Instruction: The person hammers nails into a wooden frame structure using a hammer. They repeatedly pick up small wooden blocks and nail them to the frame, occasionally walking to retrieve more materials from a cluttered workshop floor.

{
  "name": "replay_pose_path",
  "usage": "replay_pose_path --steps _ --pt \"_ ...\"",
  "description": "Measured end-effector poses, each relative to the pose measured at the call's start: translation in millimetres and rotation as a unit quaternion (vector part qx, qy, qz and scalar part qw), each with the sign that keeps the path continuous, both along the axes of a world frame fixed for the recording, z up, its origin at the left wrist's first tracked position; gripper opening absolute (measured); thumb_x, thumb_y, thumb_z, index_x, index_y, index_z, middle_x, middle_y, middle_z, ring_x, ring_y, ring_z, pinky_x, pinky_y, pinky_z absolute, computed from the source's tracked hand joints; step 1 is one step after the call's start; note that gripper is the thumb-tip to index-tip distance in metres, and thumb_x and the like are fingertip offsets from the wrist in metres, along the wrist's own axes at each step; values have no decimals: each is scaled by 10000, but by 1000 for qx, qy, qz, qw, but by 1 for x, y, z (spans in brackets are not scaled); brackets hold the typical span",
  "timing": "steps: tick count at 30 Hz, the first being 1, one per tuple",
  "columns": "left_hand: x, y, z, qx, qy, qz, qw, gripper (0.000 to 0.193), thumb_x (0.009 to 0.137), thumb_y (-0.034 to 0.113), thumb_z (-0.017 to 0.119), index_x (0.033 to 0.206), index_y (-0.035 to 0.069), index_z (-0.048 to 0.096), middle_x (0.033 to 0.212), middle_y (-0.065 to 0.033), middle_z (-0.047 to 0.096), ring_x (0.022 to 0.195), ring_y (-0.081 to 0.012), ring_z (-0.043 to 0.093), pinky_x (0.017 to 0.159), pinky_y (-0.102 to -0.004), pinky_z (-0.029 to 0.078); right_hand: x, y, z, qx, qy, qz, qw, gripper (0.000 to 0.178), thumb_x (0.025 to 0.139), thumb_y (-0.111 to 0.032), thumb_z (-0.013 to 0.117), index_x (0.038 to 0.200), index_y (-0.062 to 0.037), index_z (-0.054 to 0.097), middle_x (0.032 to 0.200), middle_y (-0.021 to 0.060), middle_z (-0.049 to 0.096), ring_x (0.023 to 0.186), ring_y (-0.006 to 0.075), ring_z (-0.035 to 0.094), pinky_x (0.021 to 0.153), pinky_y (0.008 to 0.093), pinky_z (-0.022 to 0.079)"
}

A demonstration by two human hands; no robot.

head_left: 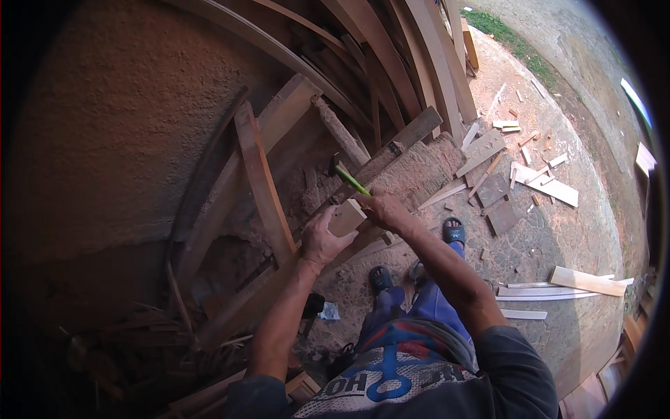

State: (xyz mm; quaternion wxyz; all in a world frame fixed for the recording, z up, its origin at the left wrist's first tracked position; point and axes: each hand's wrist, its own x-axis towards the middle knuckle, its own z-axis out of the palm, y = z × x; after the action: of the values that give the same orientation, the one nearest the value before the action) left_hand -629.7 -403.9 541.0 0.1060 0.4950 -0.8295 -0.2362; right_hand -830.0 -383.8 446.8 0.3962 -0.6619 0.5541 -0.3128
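My left hand (323, 239) is closed round the side of a short pale wooden block (346, 218), which it holds over a rough timber beam. Close beside it on the right, my right hand (384, 210) grips a hammer by its bright green handle (351, 179). The dark hammer head (333, 165) points away from me, beyond the block. Under and past both hands lies a thick plank (426, 167) covered in sawdust. The fingertips of my right hand are partly hidden behind its back.
Long boards (377, 56) lean at the back against a rough wall (139, 126). A crossed timber frame (265, 181) stands left of my hands. Wood offcuts (548, 185) and strips (551, 293) litter the floor at right. Sandalled feet (453, 230) are just below the work.
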Motion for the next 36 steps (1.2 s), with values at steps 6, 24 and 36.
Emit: replay_pose_path --steps 6,24,36 --pt "0 -1 1 35 16 6 999 688 647 271 868 1223 37 575 1053 -203 671 961 -362 669 841 -438 540 -4 2 7 6 -4 2 1000 360 905 -246 627 1261 -196 611 975 195 598 911 399 653 774 483 519" --pt "0 0 -2 1 -9 -7 1000 634 661 261 862 1191 45 589 1043 -177 681 963 -341 676 839 -414 543 -37 99 77 205 -217 -88 950 611 1011 -221 479 1567 -181 229 1398 230 521 1216 406 564 1017 414 441" --pt "5 1 -10 12 6 -2 1000 666 650 328 860 1190 45 592 1045 -201 680 958 -369 669 836 -439 540 -33 102 73 180 -200 -77 960 602 1015 -205 456 1565 -146 217 1419 241 503 1232 402 554 1023 426 433"
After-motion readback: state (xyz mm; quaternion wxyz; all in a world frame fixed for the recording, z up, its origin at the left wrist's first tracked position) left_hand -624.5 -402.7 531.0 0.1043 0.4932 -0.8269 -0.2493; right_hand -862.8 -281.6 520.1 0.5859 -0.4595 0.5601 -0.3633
